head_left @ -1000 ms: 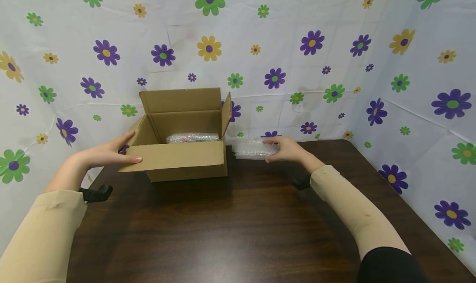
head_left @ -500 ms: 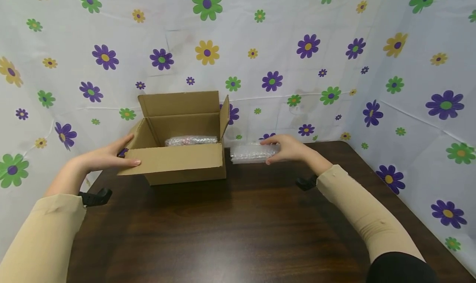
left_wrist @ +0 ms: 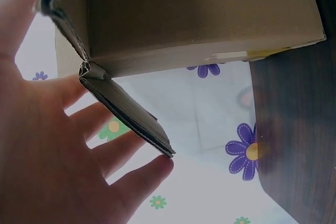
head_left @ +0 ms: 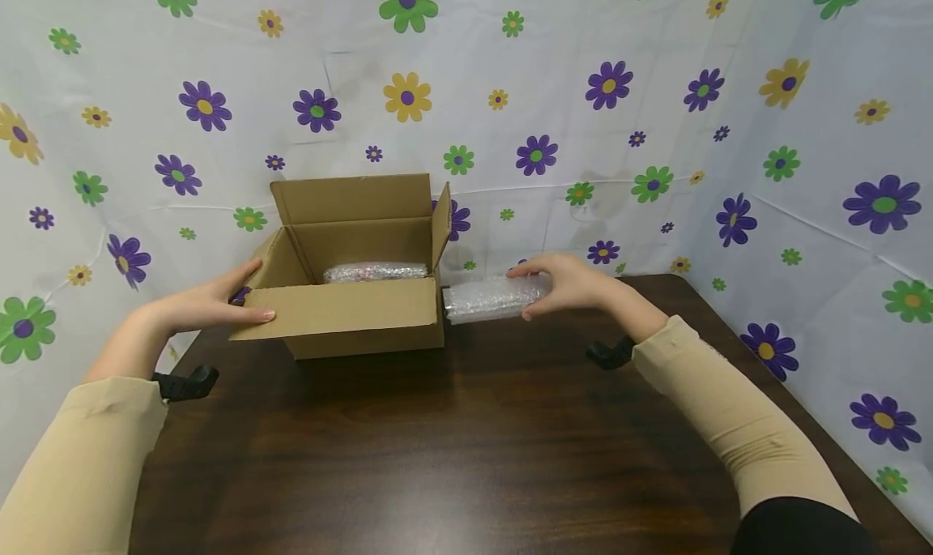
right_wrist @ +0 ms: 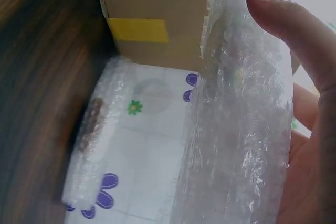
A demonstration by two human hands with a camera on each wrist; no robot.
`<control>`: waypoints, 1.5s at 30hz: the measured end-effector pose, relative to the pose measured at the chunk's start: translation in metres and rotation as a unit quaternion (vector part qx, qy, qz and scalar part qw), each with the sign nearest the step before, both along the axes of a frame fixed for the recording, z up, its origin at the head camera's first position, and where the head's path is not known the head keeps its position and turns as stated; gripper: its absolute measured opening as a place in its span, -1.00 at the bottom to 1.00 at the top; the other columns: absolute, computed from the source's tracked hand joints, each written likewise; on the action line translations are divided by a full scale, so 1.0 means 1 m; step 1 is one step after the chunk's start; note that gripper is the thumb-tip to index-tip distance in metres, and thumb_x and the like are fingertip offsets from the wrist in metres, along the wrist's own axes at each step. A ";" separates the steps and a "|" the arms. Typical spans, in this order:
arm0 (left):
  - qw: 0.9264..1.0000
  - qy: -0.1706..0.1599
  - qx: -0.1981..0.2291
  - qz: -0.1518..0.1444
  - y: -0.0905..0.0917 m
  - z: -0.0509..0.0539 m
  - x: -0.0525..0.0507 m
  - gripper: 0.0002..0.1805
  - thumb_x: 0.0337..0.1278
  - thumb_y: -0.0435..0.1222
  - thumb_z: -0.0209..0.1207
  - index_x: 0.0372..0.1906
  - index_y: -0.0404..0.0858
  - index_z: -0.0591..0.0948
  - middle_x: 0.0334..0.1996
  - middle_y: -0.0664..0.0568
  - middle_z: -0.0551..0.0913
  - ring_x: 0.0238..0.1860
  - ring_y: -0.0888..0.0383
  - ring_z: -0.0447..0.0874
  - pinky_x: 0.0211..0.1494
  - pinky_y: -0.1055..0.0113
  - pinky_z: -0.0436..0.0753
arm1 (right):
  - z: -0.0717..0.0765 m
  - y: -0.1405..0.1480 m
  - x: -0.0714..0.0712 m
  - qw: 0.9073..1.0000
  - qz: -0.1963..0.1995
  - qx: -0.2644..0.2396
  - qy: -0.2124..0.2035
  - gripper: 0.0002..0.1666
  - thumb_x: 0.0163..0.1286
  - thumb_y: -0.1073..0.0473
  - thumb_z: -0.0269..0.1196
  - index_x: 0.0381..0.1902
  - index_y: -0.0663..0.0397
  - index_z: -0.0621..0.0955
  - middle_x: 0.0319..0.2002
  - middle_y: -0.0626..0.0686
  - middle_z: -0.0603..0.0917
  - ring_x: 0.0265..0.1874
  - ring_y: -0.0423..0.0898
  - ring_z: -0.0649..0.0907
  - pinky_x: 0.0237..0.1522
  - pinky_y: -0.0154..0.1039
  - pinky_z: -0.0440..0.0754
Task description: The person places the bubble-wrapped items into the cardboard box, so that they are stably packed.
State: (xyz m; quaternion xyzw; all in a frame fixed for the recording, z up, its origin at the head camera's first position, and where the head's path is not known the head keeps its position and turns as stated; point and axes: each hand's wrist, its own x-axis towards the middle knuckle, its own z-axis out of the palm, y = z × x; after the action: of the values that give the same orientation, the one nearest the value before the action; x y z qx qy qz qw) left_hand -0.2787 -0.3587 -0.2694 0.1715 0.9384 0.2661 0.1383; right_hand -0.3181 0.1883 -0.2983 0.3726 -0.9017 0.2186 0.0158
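An open cardboard box (head_left: 368, 344) stands on the table at centre left. My left hand (head_left: 197, 302) holds its left side, one digit lying on the front flap (head_left: 342, 308); in the left wrist view several fingers (left_wrist: 118, 153) spread behind a flap. A bubble-wrapped bundle (head_left: 375, 271) lies inside the box. My right hand (head_left: 572, 286) grips another bubble-wrapped package (head_left: 488, 297) just right of the box, thumb on one side and fingers on the other. The right wrist view shows this package (right_wrist: 236, 108) raised above the table, its contents unclear.
Another bubble-wrapped roll (right_wrist: 94, 135) lies on the table by the box's right side, which bears yellow tape (right_wrist: 139, 30). The dark wooden table (head_left: 437, 441) extends in front. A flower-printed sheet (head_left: 496, 134) hangs close behind the box.
My right hand has lifted the bubble-wrapped package slightly and brought it a little left, nearer the box. My left hand stays on the box.
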 end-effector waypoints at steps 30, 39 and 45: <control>1.000 0.001 0.000 -0.010 0.000 0.002 0.001 0.10 0.24 -0.09 0.19 0.52 -0.29 -0.36 0.46 -0.47 -0.29 0.40 -0.50 -0.25 0.19 -0.50 0.01 | 0.055 -0.024 0.017 0.998 0.061 0.005 -0.030 -0.22 0.04 -0.15 0.50 0.21 -0.04 0.59 0.18 -0.02 0.58 0.19 -0.04 0.50 0.22 0.05 0.41; 1.000 0.004 -0.001 -0.012 0.002 0.005 0.000 0.11 0.23 -0.09 0.20 0.52 -0.30 -0.35 0.46 -0.47 -0.30 0.40 -0.51 -0.26 0.20 -0.50 -0.01 | 0.080 -0.039 0.024 0.996 0.080 0.018 -0.035 -0.26 0.06 -0.11 0.49 0.20 -0.03 0.59 0.13 -0.05 0.61 0.12 -0.07 0.52 0.15 0.00 0.46; 1.000 0.007 -0.001 -0.016 0.003 0.005 0.000 0.11 0.22 -0.10 0.21 0.52 -0.32 -0.35 0.46 -0.49 -0.28 0.40 -0.51 -0.26 0.20 -0.50 -0.02 | 0.101 -0.061 0.024 0.995 0.098 0.021 -0.016 -0.28 0.06 -0.12 0.49 0.19 -0.06 0.60 0.05 -0.09 0.65 0.00 -0.10 0.54 0.04 -0.09 0.50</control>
State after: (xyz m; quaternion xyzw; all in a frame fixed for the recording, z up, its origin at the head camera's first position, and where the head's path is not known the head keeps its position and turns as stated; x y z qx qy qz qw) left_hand -0.2782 -0.3562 -0.2646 0.1879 0.9370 0.2615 0.1357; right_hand -0.2936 0.1274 -0.1968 0.4563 -0.8653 0.2057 -0.0280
